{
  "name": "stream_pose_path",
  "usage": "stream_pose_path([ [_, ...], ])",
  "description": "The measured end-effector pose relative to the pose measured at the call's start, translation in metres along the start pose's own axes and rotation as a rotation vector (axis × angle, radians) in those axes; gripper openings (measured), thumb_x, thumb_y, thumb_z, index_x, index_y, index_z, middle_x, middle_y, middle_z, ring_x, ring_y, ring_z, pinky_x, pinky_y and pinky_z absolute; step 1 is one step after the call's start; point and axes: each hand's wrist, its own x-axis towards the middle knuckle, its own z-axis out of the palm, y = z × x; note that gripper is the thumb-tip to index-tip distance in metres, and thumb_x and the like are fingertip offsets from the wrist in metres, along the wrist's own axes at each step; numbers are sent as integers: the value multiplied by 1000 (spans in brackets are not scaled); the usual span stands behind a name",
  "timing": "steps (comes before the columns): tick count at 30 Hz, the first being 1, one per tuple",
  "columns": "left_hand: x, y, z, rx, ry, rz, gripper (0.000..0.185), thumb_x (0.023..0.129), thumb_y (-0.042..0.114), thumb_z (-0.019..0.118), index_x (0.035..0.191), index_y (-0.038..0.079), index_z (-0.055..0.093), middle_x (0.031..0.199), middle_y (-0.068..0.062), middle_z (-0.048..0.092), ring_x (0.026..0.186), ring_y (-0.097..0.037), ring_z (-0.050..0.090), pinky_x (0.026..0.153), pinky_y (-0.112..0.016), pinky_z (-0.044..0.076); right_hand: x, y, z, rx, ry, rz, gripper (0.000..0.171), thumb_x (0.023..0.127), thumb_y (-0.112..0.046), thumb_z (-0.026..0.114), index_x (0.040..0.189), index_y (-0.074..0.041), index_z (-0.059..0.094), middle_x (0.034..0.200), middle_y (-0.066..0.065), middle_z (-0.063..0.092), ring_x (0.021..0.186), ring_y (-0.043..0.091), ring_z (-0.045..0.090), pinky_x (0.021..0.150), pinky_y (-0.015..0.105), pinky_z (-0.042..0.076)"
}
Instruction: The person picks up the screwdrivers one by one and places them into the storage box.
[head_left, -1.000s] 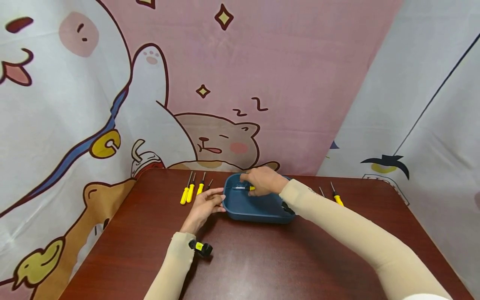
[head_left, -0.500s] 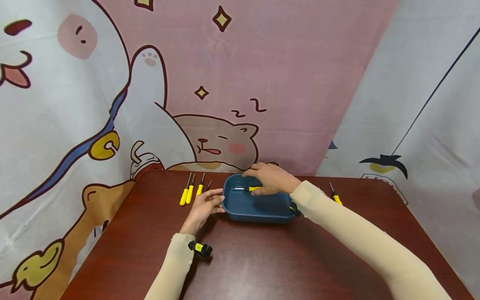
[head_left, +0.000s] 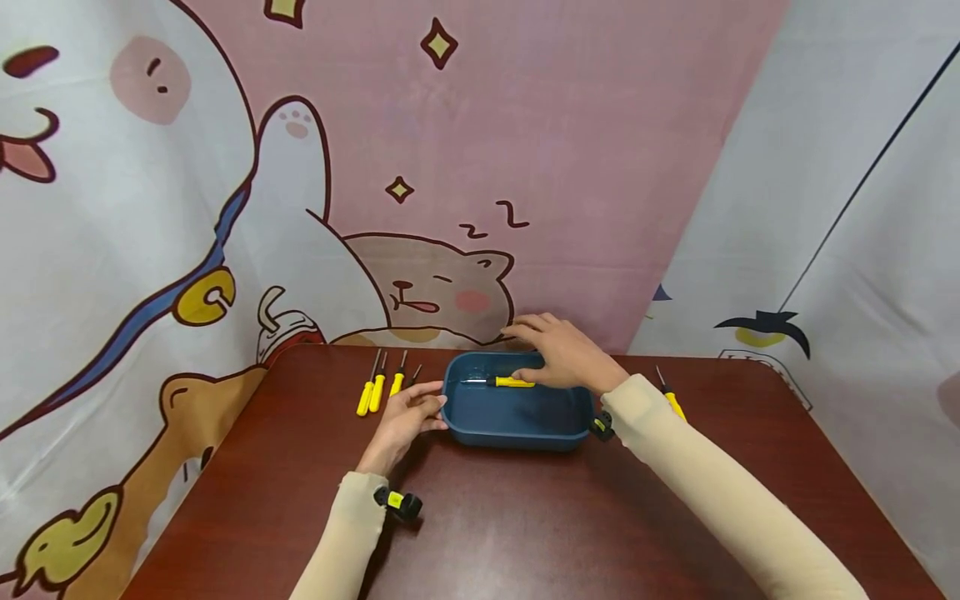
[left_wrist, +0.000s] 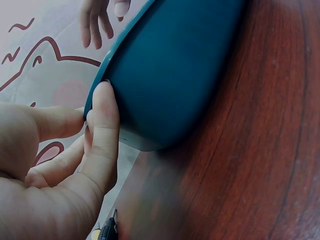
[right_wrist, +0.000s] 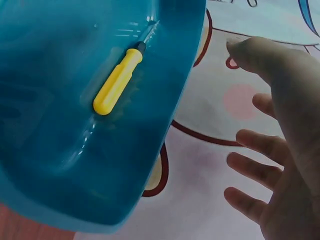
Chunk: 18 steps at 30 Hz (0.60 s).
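Cartoon-printed cloth is hanging behind a dark red wooden desk (head_left: 525, 517), and on it a blue tray (head_left: 517, 429) is sitting near the far edge. Inside the tray a screwdriver (head_left: 504, 382) with a yellow handle is lying flat along the far wall, its thin metal shaft pointing toward the person's left. It is looking light and rigid, with a smooth plastic handle that could roll or slide on the glossy tray floor; I judge the handle to be the best place to pinch it, since the shaft is thin and ends in a tip.

Over the tray's far right corner the right hand (head_left: 564, 354) is hovering with fingers spread and relaxed, gripping nothing and clear of the screwdriver, as the right wrist view is showing plainly. On the tray's left end the left hand (head_left: 411, 410) is resting, fingers straight, with a fingertip (left_wrist: 104, 107) pressing against the outer wall just under the rim. That tray is appearing to be stiff plastic, light enough to skid on the desk if nudged.

Left of the tray, a row of screwdrivers (head_left: 378, 385) is lying side by side, shafts pointing away. Another one (head_left: 670, 393) is lying to the right, partly behind the right sleeve.
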Motion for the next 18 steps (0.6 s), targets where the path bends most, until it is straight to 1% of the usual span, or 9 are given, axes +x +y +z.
stream_pose_path([
  [5,0,0,0,-6,-2,0,38,97,7,68,135,3,64,109,-28,67,71,-17,68,69,-28,64,-9,8,1,27,19,47,73,90,-53,73,154,-31,45,160,7,43,144,31,42,118,60,36],
  [10,-1,1,1,-3,-3,-7,39,98,7,68,136,3,63,109,-28,66,70,-16,68,70,-28,64,-19,16,0,48,37,122,77,90,-57,72,156,-29,44,163,8,39,148,34,37,119,65,31],
  [14,-1,2,1,-8,-2,-14,39,98,8,68,136,3,63,109,-26,67,71,-16,68,70,-27,63,-27,23,0,54,68,171,80,89,-57,72,157,-26,43,164,9,37,149,36,35,119,68,30],
  [18,-1,2,1,-12,-4,-11,40,98,8,68,137,2,62,108,-27,66,71,-17,68,70,-27,63,-35,31,1,60,87,218,82,90,-58,70,158,-26,39,165,10,35,150,38,31,119,70,27],
])
